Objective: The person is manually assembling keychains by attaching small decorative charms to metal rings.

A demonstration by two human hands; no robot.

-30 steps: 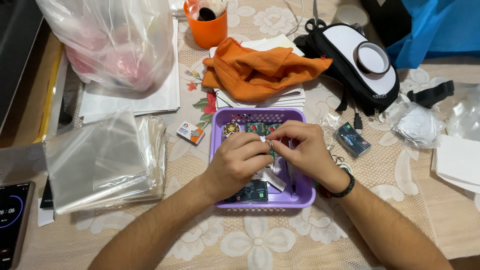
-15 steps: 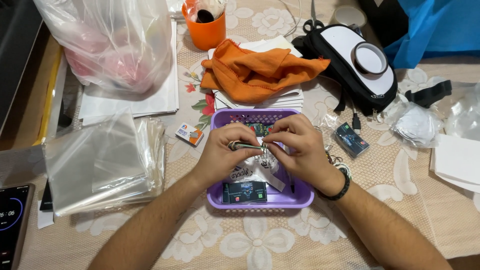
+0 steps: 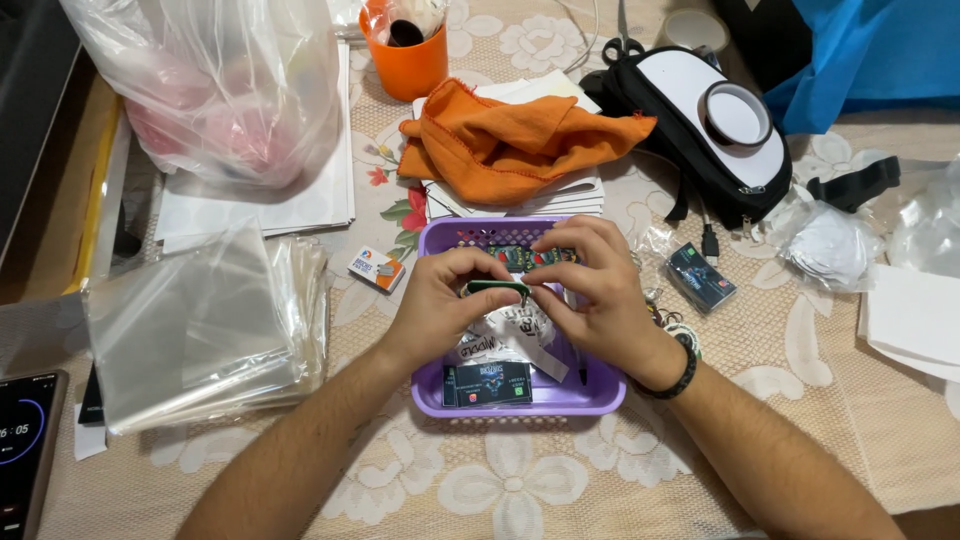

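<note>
Pinching a small green card pack between them, the left hand and right hand now hold it raised above the purple basket, higher than a moment ago.

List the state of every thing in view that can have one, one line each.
left hand: gripping one end of the small green item
right hand: gripping its other end
small green item: held above the basket
purple basket: upright, holding small packets
orange cloth: crumpled on stacked paper
orange cup: upright
clear bags: stacked flat
phone: screen lit
</note>
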